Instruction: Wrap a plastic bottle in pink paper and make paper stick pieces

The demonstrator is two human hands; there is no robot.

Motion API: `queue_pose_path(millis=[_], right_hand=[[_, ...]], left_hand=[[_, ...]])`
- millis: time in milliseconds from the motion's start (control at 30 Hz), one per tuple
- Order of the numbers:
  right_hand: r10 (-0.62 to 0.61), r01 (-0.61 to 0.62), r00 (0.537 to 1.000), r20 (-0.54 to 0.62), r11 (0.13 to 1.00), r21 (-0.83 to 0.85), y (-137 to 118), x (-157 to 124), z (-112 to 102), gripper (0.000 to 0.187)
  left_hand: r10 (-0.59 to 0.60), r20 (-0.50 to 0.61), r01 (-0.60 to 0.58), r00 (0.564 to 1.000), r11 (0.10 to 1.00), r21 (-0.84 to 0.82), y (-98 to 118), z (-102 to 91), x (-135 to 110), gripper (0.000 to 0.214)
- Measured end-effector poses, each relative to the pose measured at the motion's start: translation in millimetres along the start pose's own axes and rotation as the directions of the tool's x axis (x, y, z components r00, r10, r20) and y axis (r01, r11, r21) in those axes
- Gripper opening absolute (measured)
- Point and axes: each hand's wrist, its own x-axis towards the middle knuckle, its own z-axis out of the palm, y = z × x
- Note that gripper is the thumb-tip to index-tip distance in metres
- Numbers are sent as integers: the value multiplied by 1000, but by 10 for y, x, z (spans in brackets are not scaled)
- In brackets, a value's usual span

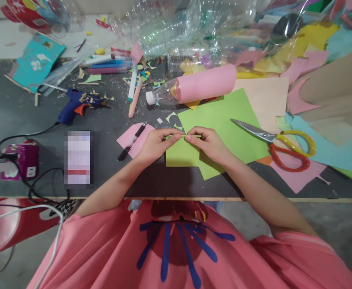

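A small piece of yellow-green paper is pinched along its far edge, which looks folded or rolled. My left hand grips the left part of that edge, my right hand the right part, thumbs almost touching. Underneath lies a larger green sheet. Beside my left hand, a black pen rests on a pink paper piece. To the right of my right hand, scissors with yellow and red handles lie with their blades together. Beyond my hands, a clear bottle wrapped in pink paper lies on its side.
A blue glue gun with a cord, a phone and a purple packet are on the left. Markers and paper scraps lie ahead. Plastic bottles crowd the back. Coloured paper covers the right. The table's edge runs near my body.
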Motion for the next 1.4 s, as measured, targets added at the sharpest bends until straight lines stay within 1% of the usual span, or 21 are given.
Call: queue_pose_path(millis=[167,267,400,467,633,700,867,1000,1167,1300,1400], right_hand=[[28,-28,1000,11,999,15,-1,-13,-3,55],[14,-14,1000,20,1000,0,5,-12,-11,54],[-1,1,1000,1,1000,-15,3,-8,-10,52],[-11,11,1000,-12,999,-31,0,-8,-9,52],[-22,20,999,-44,999,-45,-4,-12,-12,48],[-32,29,998,-53,998,-53,-4,-12,-12,46],[-48,44,997,-60,997,-61,4,-9,-6,43],[-31,28,998,-52,998,-58,17,-1,2,41],[-36,31,994,-102,998,-54,53,13,5,41],[-16,14,994,-109,1000,-24,58,8,-2,43],[-20,20,997,-76,1000,-6,25,-5,-8,45]], left_hand=[[28,-7,-28,1000,1000,9,13,-2,-13,21],[30,-12,-30,999,999,12,13,-1,-16,20],[44,-10,-43,999,999,4,8,1,-10,20],[49,-17,-49,999,999,0,7,-2,-5,25],[24,7,-24,1000,1000,8,-11,-12,2,50],[17,-5,-17,1000,1000,17,-28,-9,3,51],[-10,-60,10,998,1000,-13,-53,10,3,41],[4,-76,-5,997,1000,-11,-39,13,2,30],[28,-99,-29,995,1000,-6,-22,21,-15,18],[44,-111,-44,993,999,2,-8,33,-36,15],[46,-119,-46,992,999,0,-4,35,-46,15]])
